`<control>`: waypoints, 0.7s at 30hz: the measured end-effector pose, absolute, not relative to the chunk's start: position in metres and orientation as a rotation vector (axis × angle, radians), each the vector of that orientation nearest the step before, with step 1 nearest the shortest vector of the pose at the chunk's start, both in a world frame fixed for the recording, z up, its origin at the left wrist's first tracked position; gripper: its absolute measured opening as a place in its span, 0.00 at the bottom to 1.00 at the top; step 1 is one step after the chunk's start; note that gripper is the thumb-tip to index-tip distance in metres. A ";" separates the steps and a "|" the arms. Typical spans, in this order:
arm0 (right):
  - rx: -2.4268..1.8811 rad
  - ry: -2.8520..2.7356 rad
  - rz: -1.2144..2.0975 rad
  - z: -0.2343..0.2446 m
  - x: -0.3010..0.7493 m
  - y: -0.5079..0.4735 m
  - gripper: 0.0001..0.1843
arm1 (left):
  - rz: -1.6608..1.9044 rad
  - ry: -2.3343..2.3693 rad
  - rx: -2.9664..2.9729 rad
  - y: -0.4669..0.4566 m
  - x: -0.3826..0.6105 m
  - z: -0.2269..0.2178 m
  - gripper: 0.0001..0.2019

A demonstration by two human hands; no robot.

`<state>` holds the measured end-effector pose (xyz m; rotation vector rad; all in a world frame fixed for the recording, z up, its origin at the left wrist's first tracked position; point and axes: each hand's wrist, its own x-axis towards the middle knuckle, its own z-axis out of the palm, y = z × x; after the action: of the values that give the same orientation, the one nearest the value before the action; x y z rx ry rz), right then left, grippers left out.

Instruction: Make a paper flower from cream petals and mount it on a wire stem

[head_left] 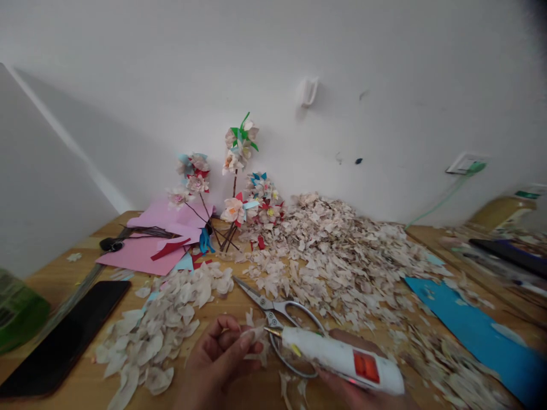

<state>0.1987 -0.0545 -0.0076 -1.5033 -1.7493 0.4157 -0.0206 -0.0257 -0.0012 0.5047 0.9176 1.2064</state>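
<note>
Near the front of the wooden table, my left hand point(226, 354) pinches a pale, papery petal point(256, 337) between thumb and fingers. My right hand point(348, 387) is wrapped round a white glue gun point(337, 354) with a red switch, partly hidden behind it. The gun's metal nozzle points left and reaches the petal; whether they touch I cannot tell. Under the nozzle lies a pair of metal scissors point(268, 307), blades towards the back left. To the left of my left hand is a loose heap of larger pale petals point(164, 327).
A big pile of dried petals point(337, 256) spreads across the back right. Handmade flowers point(234, 210) on twig stems stand against the wall. Pink paper point(149, 250) and a black phone point(68, 336) lie left; blue card point(470, 336) lies right. A green packet point(21, 310) stands far left.
</note>
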 end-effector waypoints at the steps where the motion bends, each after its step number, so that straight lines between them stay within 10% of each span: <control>1: -1.498 -1.785 0.462 -0.007 0.198 -0.054 0.06 | 1.210 0.921 0.503 -0.026 -0.021 -0.001 0.21; 21: -1.454 -1.776 0.662 0.011 0.187 -0.053 0.05 | 1.194 0.921 0.462 -0.026 -0.019 0.001 0.22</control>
<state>0.1868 -0.0530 0.0114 -1.4539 -1.7758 0.6617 -0.0188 -0.0257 0.0006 0.4616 0.9209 1.1940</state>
